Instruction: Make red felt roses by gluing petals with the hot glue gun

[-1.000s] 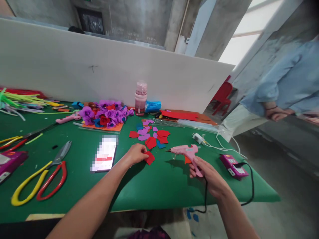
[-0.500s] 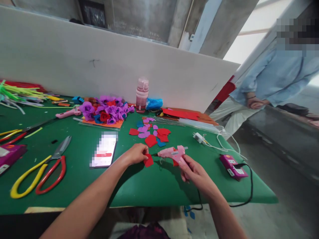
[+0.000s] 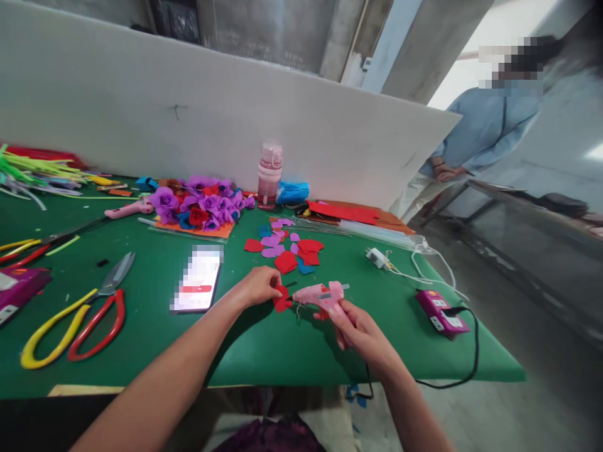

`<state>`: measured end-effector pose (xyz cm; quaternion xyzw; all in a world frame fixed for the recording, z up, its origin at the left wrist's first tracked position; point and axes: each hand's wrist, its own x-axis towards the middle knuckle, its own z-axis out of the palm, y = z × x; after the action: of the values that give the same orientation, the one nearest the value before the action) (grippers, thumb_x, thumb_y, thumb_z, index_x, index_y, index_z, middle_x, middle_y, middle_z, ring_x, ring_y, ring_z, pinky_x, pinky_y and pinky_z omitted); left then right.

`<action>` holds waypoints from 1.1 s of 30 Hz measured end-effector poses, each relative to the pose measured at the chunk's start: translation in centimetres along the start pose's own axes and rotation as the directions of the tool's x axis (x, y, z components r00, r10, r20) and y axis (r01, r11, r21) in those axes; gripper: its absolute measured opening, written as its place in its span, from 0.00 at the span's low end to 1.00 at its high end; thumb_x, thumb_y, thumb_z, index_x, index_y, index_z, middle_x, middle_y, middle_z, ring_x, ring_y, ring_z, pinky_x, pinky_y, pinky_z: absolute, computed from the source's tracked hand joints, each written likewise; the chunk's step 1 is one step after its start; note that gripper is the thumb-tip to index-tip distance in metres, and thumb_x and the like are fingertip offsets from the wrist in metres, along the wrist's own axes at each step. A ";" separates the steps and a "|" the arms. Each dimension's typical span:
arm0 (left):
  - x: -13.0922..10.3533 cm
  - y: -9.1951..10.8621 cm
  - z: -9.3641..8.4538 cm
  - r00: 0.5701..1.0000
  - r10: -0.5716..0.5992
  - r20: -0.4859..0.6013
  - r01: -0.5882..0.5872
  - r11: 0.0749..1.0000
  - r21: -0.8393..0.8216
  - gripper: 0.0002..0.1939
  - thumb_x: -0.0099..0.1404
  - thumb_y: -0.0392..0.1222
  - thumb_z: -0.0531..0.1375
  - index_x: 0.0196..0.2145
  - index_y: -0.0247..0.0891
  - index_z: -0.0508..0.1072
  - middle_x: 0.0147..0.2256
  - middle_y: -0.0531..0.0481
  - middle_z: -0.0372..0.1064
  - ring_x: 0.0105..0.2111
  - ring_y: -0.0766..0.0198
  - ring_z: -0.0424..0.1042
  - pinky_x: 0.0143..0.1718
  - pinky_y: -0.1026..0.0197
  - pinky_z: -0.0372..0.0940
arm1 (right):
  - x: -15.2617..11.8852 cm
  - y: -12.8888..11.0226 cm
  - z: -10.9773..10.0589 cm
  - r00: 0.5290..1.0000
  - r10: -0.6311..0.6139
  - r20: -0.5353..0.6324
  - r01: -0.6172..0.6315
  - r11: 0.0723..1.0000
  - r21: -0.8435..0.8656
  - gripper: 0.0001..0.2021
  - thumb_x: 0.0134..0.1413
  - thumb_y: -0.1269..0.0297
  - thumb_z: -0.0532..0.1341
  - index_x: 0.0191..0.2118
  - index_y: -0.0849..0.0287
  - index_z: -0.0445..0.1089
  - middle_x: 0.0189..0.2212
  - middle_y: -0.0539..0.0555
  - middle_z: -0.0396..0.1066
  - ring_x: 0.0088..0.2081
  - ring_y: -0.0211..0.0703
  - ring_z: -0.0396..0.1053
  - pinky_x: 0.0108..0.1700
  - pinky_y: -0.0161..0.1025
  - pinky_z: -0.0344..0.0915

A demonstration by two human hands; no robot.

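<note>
Pinching red piece (image 3: 282, 305) in left grip (image 3: 262, 284); likely light, soft: hold by edge. Right grip (image 3: 360, 328) wraps glue gun (image 3: 309, 294), aimed toward left grip.

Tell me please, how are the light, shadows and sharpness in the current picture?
In the head view, the phone glows and is pixelated, as is the head of the person at right; in the head view, a shadow lies on the table beneath the left hand; in the head view, scenery at far right looks blurred.
</note>
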<state>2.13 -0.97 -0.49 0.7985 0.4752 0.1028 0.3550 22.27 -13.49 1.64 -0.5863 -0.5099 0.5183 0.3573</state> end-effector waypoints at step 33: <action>0.1 0.1 0.0 1.000 -0.007 0.017 0.006 1.000 0.012 0.02 0.47 0.33 0.59 0.21 0.35 0.72 0.20 0.54 0.67 0.23 0.68 0.63 0.25 0.66 0.52 | -0.4 -0.8 0.7 0.963 -0.256 0.084 0.264 0.840 -0.474 0.15 0.59 0.55 0.49 0.36 0.59 0.67 0.26 0.49 0.66 0.26 0.37 0.60 0.28 0.32 0.55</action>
<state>2.21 -0.91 -0.46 0.7999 0.4754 0.0920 0.3546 21.46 -13.80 2.39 -0.5775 -0.7003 0.3270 0.2631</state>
